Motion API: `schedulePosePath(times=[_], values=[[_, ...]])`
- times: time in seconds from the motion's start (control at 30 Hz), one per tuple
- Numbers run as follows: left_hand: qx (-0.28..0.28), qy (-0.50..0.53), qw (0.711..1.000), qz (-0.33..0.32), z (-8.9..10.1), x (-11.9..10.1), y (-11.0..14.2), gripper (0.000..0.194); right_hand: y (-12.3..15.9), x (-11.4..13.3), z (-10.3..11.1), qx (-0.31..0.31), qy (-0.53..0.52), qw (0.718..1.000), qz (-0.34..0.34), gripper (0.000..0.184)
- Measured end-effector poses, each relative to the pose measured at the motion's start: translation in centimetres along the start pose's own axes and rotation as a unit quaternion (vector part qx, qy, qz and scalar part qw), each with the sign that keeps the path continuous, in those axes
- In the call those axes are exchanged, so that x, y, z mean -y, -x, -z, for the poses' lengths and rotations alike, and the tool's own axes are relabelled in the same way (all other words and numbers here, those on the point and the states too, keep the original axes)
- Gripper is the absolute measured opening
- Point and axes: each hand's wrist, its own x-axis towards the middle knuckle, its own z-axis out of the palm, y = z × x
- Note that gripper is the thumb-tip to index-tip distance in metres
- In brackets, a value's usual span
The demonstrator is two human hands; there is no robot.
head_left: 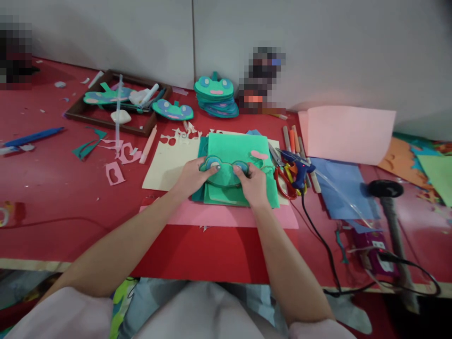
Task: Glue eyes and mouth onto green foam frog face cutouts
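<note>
A green frog face [225, 175] is held at the center of the frame, its left edge pinched in the grip of the left hand [192, 179] and its right edge pinched in the grip of the right hand [254, 184], with a thumb laid on each eye. Green sheets [236, 143] are spread beneath, a pink mouth [259, 154] resting on them near their upper right corner. To the right, a blue glue gun [299, 168] is seen beside red-handled scissors [285, 182] on the red counter [197, 254]. More faces [214, 89] are stacked at upper center, and a brown frame [77, 112] is set at upper left. A purple box, or what appears to be one [369, 242], is partly covered by cords at lower right.
</note>
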Motion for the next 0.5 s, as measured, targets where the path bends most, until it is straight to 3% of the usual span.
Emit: schedulePosePath(times=[0.3,0.5], values=[[0.023,-0.003,1.000,0.012,0.01,0.36,-0.18,0.039,-0.04,0.05,0.14,0.001,0.019,1.000,0.023,0.036],[0.008,-0.020,1.000,0.000,0.07,0.24,-0.14,0.034,-0.02,0.04,0.11,0.010,0.035,0.999,0.027,0.036]])
